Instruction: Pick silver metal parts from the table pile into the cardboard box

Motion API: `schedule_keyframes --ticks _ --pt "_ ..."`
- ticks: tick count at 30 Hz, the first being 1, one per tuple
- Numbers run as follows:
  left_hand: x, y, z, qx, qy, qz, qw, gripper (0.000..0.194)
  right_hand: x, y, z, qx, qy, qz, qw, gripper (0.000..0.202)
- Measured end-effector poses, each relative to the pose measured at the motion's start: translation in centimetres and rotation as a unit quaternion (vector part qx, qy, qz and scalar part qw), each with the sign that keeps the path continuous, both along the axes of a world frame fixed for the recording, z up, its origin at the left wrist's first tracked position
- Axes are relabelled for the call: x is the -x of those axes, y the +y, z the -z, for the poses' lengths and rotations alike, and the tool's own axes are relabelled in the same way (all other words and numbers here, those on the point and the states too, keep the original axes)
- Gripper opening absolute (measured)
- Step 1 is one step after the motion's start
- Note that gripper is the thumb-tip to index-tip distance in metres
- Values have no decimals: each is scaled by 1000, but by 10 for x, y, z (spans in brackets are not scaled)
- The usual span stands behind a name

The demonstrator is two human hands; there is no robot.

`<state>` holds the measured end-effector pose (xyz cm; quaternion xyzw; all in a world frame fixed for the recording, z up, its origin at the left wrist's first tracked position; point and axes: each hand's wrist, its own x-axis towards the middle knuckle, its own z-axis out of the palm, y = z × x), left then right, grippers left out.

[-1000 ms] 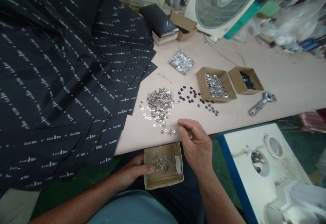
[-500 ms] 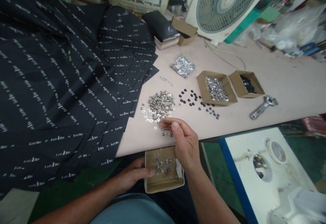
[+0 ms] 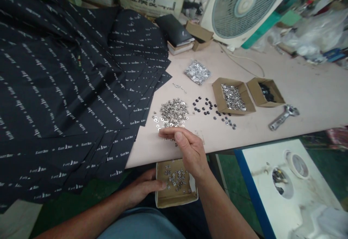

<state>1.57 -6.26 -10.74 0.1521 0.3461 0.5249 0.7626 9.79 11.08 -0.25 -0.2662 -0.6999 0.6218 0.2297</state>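
Note:
My left hand (image 3: 148,185) grips the left side of a small cardboard box (image 3: 174,200), its thumb over the rim. Several small metal snap parts (image 3: 178,179) lie in the box, below the table edge. Over the table's front edge, my right hand (image 3: 187,146) is extended with its fingers stretched out together, palm turned to the left. A few snap parts show beneath those fingers. Just beyond the fingertips is a heap of silvery snap parts (image 3: 174,111) on the pale table (image 3: 146,148).
Black caps (image 3: 206,105), a bag of metal parts (image 3: 197,72), two open boxes (image 3: 251,108) (image 3: 277,101) and a wrench (image 3: 284,117) lie to the right. Printed dark fabric (image 3: 81,97) covers the left. A fan (image 3: 244,7) stands behind.
My right hand has moved left across the front of the heap, over the loose parts near the table edge. My left hand still holds the box. The view has shifted slightly.

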Motion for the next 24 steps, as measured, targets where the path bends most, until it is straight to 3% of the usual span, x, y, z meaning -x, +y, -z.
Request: schedule_keyframes --ticks 12,21,24 --pt "2 0 -3 14 16 -12 1000 54 14 3 1 98 11 -56 993 32" --pt "4 -4 7 -10 51 3 999 52 -33 -24 -12 96 -51 -93 990 29" --pt "4 -4 6 -16 42 2 999 53 -46 -28 -18 99 -37 -68 992 25"
